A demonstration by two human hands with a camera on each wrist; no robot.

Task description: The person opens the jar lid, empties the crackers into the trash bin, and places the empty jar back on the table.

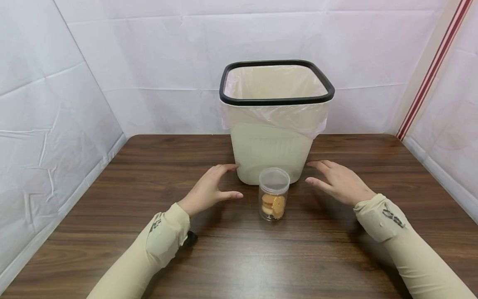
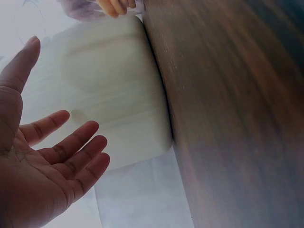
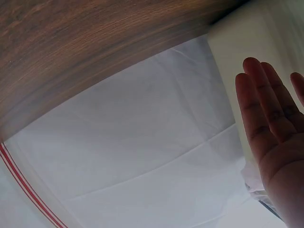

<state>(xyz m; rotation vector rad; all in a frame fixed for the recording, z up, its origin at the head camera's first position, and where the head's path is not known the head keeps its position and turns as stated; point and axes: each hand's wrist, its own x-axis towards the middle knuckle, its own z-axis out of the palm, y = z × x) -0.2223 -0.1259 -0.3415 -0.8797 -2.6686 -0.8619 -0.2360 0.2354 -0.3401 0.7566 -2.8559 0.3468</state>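
A cream trash can (image 1: 270, 145) with a black rim and a pale pink bag liner (image 1: 276, 114) stands on the brown table. In front of it, a clear jar (image 1: 274, 182) holds several round biscuits (image 1: 274, 205). My left hand (image 1: 210, 187) is beside the can's lower left, thumb and fingers spread apart. Its palm and relaxed fingers face the can (image 2: 114, 85) in the left wrist view. To the can's right is my right hand (image 1: 341, 182), fingers stretched toward it and holding nothing. The right wrist view shows those fingers (image 3: 270, 102) fairly straight next to the can's wall.
The dark wood-grain table (image 1: 239, 257) reaches back to white sheeting (image 1: 168, 54) that hangs behind and at both sides. A red-striped strip (image 1: 429, 79) runs down at the right. Something small and black (image 1: 190, 238) shows under the left wrist.
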